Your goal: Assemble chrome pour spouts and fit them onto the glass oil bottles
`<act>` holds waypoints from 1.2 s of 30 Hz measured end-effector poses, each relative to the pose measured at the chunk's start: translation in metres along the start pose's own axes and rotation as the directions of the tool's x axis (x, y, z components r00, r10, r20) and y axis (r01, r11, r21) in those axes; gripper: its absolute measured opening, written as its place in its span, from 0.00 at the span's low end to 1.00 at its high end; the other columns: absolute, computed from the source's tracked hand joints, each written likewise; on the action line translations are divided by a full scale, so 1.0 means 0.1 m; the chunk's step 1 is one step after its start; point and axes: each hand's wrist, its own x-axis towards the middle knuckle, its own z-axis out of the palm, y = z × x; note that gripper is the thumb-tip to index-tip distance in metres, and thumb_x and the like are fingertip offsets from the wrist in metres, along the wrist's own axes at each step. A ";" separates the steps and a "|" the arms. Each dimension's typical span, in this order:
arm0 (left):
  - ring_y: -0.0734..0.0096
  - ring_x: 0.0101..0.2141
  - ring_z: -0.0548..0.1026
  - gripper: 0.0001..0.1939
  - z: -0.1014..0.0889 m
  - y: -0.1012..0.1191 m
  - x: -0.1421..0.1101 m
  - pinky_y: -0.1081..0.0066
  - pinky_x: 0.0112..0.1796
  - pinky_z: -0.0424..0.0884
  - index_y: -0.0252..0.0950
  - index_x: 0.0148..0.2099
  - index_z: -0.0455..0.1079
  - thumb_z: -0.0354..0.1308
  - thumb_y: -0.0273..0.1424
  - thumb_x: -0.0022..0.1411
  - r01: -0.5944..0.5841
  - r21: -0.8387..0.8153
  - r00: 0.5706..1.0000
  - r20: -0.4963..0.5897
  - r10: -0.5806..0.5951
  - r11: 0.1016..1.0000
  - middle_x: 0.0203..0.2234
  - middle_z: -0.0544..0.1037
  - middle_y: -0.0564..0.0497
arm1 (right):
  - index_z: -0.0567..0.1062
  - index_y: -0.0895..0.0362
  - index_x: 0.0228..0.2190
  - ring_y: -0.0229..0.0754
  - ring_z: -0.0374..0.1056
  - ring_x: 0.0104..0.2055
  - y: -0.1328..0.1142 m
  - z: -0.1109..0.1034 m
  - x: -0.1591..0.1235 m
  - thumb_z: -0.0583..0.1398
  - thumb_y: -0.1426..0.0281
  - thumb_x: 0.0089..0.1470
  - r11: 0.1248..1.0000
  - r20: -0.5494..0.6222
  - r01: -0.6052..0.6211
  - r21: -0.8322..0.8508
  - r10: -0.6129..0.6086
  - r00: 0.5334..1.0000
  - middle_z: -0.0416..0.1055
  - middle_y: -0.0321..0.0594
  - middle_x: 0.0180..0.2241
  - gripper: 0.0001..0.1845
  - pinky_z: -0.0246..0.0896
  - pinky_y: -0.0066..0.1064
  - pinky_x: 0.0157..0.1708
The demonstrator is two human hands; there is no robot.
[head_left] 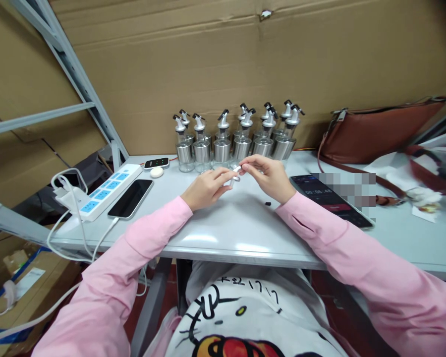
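Above the middle of the table, my left hand (208, 190) pinches a small silver-grey pourer spout (235, 178) between thumb and fingers. From the other side, my right hand (267, 176) closes thumb and forefinger on the spout's upper end; the exact contact point is partly hidden by the fingertips. A tiny black piece (268, 204) lies on the tabletop just below my right hand. Behind both hands stand several glass-and-steel oil bottles (222, 148), upright in rows, topped with similar silver spouts with black flaps.
To the left are a white power strip (134, 171), a phone on a cable (131, 199), a round white case (156, 172) and a small black-and-white device (156, 163). On the right lie a phone showing a timer (327, 201) and a brown bag (379, 134). Cardboard (208, 64) walls the back.
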 end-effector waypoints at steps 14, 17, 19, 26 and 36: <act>0.68 0.40 0.74 0.14 0.02 -0.01 0.00 0.69 0.39 0.72 0.33 0.53 0.60 0.47 0.29 0.67 0.000 -0.048 1.000 -0.015 -0.001 0.999 0.46 0.72 0.42 | 0.74 0.55 0.33 0.42 0.74 0.33 0.01 0.01 0.00 0.56 0.66 0.55 1.000 -0.022 -0.007 0.005 0.007 1.000 0.76 0.37 0.28 0.09 0.66 0.34 0.38; 0.68 0.43 0.74 0.14 0.02 -0.02 -0.01 0.68 0.41 0.72 0.34 0.54 0.60 0.46 0.29 0.67 0.016 -0.048 1.000 -0.005 -0.017 0.999 0.46 0.72 0.42 | 0.74 0.56 0.33 0.42 0.73 0.33 0.01 0.01 0.00 0.56 0.66 0.54 1.000 -0.027 0.002 0.001 -0.002 1.000 0.76 0.38 0.28 0.09 0.66 0.34 0.38; 0.67 0.44 0.73 0.14 0.03 -0.02 -0.01 0.67 0.42 0.71 0.35 0.54 0.60 0.46 0.29 0.67 0.023 -0.045 1.000 0.000 -0.023 0.999 0.46 0.71 0.42 | 0.74 0.56 0.33 0.42 0.73 0.33 0.01 0.01 -0.01 0.56 0.66 0.54 1.000 -0.029 0.003 0.007 -0.003 1.000 0.76 0.38 0.28 0.09 0.66 0.34 0.38; 0.66 0.45 0.73 0.14 0.02 -0.01 0.00 0.66 0.43 0.71 0.34 0.53 0.61 0.46 0.29 0.67 0.014 -0.040 1.000 0.007 -0.013 0.999 0.47 0.72 0.41 | 0.75 0.55 0.33 0.43 0.73 0.34 0.00 0.00 0.00 0.57 0.64 0.53 1.000 -0.035 -0.025 0.010 0.025 0.999 0.76 0.38 0.28 0.09 0.65 0.36 0.39; 0.66 0.42 0.74 0.14 0.03 -0.01 0.00 0.66 0.40 0.72 0.32 0.53 0.60 0.47 0.30 0.67 0.012 -0.022 1.000 0.003 -0.012 1.000 0.46 0.73 0.41 | 0.75 0.55 0.33 0.44 0.74 0.35 0.00 0.01 -0.02 0.58 0.64 0.53 0.997 0.004 -0.057 0.054 0.057 0.998 0.76 0.38 0.29 0.09 0.66 0.37 0.40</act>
